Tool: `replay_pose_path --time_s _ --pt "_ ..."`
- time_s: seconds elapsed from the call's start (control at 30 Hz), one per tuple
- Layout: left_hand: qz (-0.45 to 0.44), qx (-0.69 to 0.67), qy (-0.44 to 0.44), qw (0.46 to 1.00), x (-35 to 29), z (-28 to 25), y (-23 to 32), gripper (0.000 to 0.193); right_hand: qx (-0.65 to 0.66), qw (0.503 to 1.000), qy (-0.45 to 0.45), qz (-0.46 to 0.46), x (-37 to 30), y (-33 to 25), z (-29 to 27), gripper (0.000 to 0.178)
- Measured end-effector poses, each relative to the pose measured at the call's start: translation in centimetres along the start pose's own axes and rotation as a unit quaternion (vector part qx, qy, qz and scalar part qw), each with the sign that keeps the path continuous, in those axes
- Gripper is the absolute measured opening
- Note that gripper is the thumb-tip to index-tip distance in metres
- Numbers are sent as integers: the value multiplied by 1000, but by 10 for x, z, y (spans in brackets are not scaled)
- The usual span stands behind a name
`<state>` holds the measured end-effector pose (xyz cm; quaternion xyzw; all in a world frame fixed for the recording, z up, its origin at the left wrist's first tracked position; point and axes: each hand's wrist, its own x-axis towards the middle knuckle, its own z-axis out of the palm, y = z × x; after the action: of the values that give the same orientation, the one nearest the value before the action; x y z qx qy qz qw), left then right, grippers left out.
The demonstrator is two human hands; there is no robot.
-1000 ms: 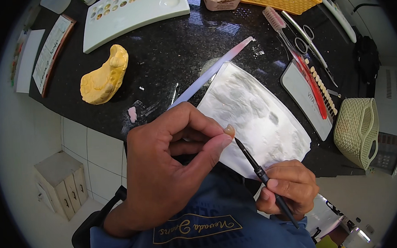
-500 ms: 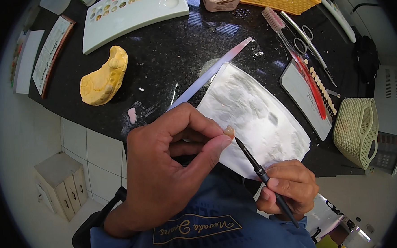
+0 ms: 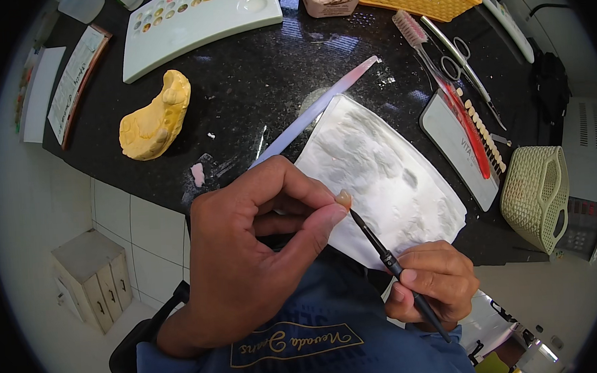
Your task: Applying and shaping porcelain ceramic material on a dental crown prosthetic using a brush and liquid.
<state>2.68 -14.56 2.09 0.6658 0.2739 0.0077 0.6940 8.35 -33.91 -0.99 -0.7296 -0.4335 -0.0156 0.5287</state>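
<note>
Between the thumb and index finger of my left hand (image 3: 261, 242) is a small tooth-coloured dental crown (image 3: 344, 198). Those fingers are pinched closed and cover part of it. My right hand (image 3: 438, 280) grips a thin black brush (image 3: 387, 257) like a pen, its handle end slanting down to the right. The brush tip meets the lower edge of the crown, or is very close to it; contact is hard to tell. Beneath both lies a crumpled white paper sheet (image 3: 385, 162). A yellow dental plaster model (image 3: 156, 119) rests to the left.
A white palette (image 3: 203, 43) with coloured wells stands at the back. A lilac strip-like tool (image 3: 321, 107) lies beside the paper. To the right are a pink-bristled toothbrush (image 3: 415, 35), scissors (image 3: 459, 56), a tooth shade guide (image 3: 483, 136) and a pale green basket (image 3: 534, 198).
The brush has shifted slightly up and left, bringing its tip closer against the crown. My left hand stays nearly still with the crown pinched.
</note>
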Motion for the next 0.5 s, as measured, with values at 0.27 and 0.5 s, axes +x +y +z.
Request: replay_pose_path --time_s 0.27,0.5 --pt "1 5 0 1000 -1 0 1 10 8 1000 0 -16 0 1 -1 24" --pt "1 0 4 1000 0 1 -1 9 3 1000 3 -3 1 0 -1 25"
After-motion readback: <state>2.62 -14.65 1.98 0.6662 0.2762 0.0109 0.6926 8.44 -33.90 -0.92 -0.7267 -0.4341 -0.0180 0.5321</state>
